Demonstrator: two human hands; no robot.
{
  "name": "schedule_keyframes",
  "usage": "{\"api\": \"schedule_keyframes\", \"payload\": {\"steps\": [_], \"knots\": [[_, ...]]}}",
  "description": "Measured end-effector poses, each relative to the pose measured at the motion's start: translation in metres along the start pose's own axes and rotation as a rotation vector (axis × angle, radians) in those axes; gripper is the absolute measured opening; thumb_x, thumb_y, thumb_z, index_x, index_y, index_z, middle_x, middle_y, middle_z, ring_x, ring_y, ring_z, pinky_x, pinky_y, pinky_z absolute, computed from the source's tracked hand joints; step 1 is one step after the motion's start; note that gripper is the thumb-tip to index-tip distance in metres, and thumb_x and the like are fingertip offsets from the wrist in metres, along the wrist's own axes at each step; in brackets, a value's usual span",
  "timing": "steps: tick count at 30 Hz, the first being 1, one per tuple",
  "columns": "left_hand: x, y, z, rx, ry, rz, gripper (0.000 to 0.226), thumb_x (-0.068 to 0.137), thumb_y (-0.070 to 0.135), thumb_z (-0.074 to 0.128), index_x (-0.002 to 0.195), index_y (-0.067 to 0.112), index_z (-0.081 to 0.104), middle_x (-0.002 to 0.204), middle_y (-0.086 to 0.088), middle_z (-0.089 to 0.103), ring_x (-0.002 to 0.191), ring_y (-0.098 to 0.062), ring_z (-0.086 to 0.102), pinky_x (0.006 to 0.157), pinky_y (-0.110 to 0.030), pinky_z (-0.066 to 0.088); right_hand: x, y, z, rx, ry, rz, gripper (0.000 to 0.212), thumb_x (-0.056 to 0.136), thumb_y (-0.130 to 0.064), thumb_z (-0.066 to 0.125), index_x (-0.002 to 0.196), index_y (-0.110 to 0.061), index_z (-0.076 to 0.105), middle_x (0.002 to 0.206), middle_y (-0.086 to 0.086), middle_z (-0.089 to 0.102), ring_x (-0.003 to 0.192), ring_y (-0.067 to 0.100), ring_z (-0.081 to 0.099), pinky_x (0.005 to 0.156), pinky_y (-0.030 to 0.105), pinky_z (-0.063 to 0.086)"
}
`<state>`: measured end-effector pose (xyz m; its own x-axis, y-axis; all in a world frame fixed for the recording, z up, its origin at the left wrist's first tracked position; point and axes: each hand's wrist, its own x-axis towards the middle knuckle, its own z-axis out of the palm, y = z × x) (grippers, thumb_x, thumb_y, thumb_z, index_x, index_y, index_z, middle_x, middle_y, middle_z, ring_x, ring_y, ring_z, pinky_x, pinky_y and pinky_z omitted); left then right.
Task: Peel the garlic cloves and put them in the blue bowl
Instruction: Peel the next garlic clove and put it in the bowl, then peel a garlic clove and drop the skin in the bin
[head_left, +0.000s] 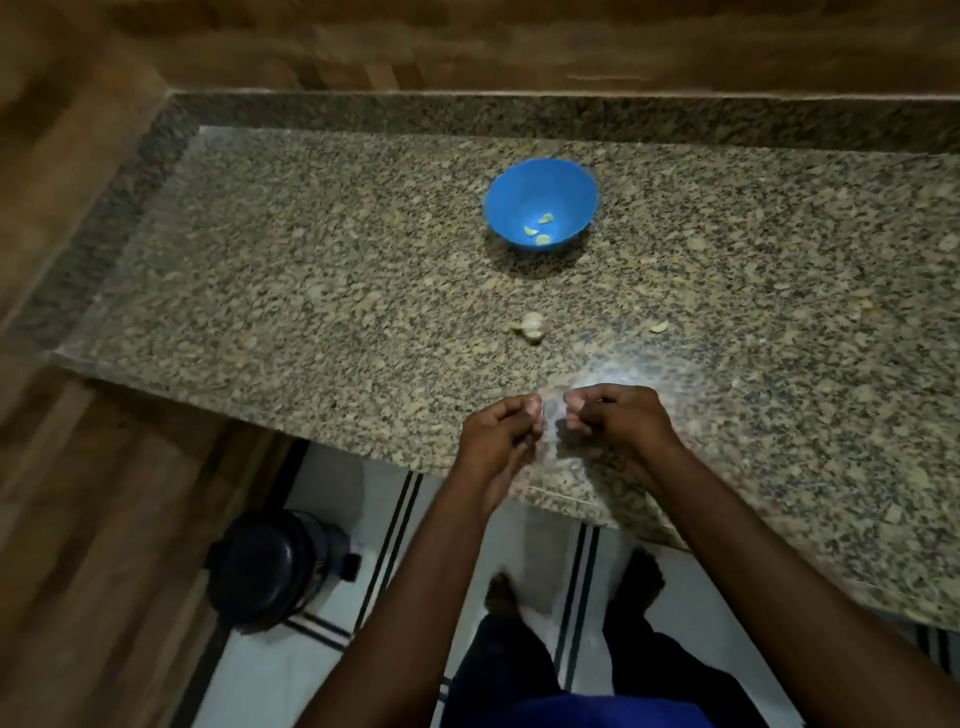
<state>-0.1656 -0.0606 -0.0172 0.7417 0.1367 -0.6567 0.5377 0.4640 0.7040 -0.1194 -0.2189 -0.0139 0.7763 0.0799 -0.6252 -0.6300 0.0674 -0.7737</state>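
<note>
left hand (501, 423) and right hand (605, 413) curled, contents unclear — maybe a clove | blue bowl (540, 205) straight ahead, well apart — both hands about equally near

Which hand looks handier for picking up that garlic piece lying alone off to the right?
Probably the right hand: the small pale garlic piece lies ahead on its side of the speckled granite counter, though its curled fingers seem busy.

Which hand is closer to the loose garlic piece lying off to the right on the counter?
Right. The right hand sits below and left of the loose garlic piece; the left hand is farther left, beyond the right one.
</note>
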Motion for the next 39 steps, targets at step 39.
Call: {"api": "schedule_keyframes", "payload": {"steps": [39], "knots": [[-0.097,-0.060,-0.759,-0.787,0.669,0.067,0.023,0.095,-0.006,0.059,0.117,-0.007,0.064,0.092,-0.007,0.072,0.082,-0.013,0.066,0.067,-0.017,0.056,-0.077,0.383,0.708,-0.585,-0.503,0.465,0.028,0.091,0.001,0.067,0.117,0.013,0.064,0.104,0.022,0.069,0.096,0.030,0.065,0.101,0.041,0.052]]}}
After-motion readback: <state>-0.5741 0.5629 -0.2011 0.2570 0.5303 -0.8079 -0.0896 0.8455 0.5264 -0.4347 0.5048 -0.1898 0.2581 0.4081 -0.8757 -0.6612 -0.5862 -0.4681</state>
